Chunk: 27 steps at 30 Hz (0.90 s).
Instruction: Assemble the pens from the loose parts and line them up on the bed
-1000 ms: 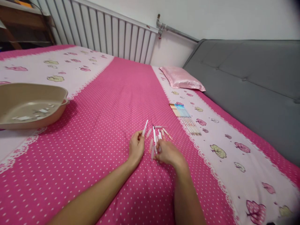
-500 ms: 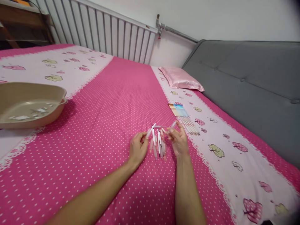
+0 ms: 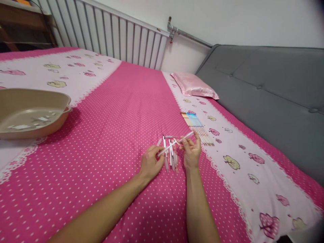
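Observation:
My left hand (image 3: 152, 160) pinches a slim white stick that looks like a pen refill (image 3: 168, 147), slanting up to the right. In the fingers of my right hand (image 3: 192, 150) is a translucent pale-pink pen barrel (image 3: 187, 136), tilted, its lower end close to the stick's far end. Whether the two touch, I cannot tell. Below and between both hands lies a loose pile of pen parts (image 3: 170, 162), white sticks with dark tips and clear pinkish tubes. A small translucent piece (image 3: 159, 142) rests just beyond my left fingers.
Right of my right hand lie neat rows of pens, blue and orange ones (image 3: 191, 118) above pale ones (image 3: 204, 136). A beige basin (image 3: 58, 101) with white scraps stands at left on the bedspread (image 3: 113, 118). Further back are a pink pillow (image 3: 193, 84) and grey headboard (image 3: 265, 74).
My left hand has shifted slightly, and the white stick now slants toward the barrel in my right hand. The barrel has tilted flatter. The basin and the pen rows stay put.

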### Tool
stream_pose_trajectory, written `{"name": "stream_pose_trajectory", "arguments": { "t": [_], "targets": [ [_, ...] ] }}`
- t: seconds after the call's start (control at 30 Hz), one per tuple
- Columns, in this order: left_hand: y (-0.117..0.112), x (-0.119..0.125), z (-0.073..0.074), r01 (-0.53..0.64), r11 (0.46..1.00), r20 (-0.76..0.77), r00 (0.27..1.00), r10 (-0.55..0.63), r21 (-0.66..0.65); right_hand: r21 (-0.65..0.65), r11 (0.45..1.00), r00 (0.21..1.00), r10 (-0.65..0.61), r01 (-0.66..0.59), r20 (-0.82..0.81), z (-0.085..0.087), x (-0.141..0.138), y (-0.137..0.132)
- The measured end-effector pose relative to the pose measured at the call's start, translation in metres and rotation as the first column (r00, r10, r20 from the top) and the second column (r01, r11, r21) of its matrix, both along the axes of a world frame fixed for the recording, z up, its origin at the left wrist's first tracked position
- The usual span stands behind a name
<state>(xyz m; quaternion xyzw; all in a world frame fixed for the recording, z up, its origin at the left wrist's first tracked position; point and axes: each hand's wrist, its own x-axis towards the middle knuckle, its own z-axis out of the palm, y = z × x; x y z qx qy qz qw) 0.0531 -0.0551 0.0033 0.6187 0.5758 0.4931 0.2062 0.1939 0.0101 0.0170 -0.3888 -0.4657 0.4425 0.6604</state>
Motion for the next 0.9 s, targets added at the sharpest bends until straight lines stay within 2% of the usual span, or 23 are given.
{"name": "stream_pose_trajectory", "arguments": {
  "t": [0.53,0.9],
  "targets": [
    [-0.0006,0.0003,0.0031,0.005,1.0,-0.014,1.0,-0.005,-0.025,-0.002,0.997,0.997,0.071,-0.071,-0.016,-0.0022,-0.0016,-0.0006],
    [0.0,0.0,0.0019,0.005,1.0,-0.014,1.0,-0.005,-0.021,-0.041,0.985,0.986,0.167,-0.168,-0.01,-0.0048,-0.0017,-0.0018]
  ]
}}
